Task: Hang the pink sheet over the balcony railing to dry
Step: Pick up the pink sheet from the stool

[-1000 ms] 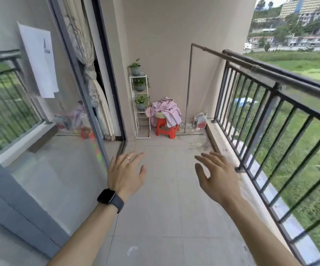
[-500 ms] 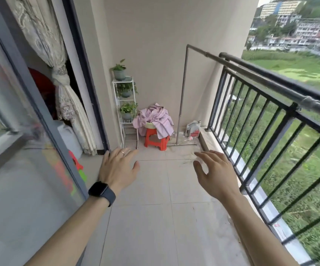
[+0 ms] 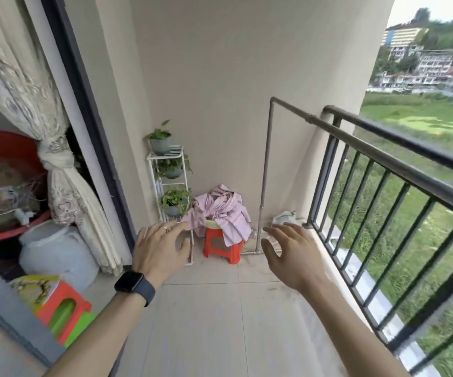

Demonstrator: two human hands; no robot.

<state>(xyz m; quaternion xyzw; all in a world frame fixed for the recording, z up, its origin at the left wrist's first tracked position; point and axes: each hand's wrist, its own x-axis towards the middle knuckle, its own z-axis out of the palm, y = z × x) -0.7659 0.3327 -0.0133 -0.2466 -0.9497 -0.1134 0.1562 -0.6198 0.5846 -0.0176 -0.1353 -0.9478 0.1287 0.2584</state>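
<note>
While hands [image 3: 160,247] [image 3: 294,255] hover spread, empty: pink sheet [image 3: 225,210] atop red stool [image 3: 221,247] on tiled floor [image 3: 214,322].

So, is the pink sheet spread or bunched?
Bunched: the pink sheet is heaped in a basin on the red stool.

Balcony, both hands out, empty.
Pink sheet [image 3: 221,210] heaped on red stool [image 3: 221,247] mid-frame; left hand [image 3: 160,247], right hand [image 3: 292,254] spread; railing [image 3: 399,170] right.
</note>
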